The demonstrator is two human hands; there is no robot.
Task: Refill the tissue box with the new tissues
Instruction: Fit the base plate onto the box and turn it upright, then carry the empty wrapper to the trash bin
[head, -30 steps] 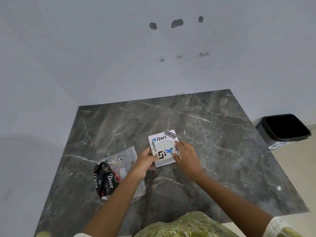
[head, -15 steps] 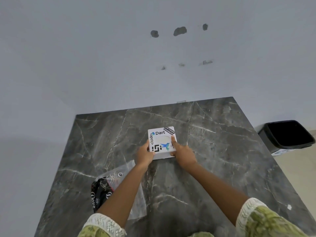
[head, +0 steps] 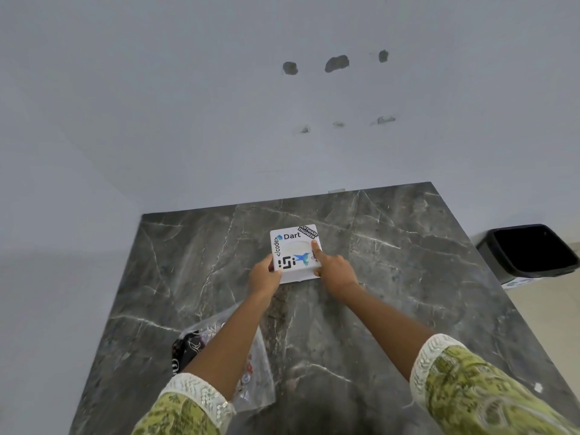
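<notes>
While one tissue box (head: pixel 294 253) sits on the table (head: pixel 392 277), two hands hold it. Left hand (head: pixel 264 275) grips its edge; right hand (head: pixel 334 269) presses one finger on top.

Dark grey marble table (head: pixel 392 277), white-veined, set against the wall. Near centre, white sticker-covered tissue box (head: pixel 293 246) (flat on the stone). Towards 7 o'clock from it, crumpled clear plastic wrapper (head: pixel 255 372) with black print, partly hidden.
</notes>
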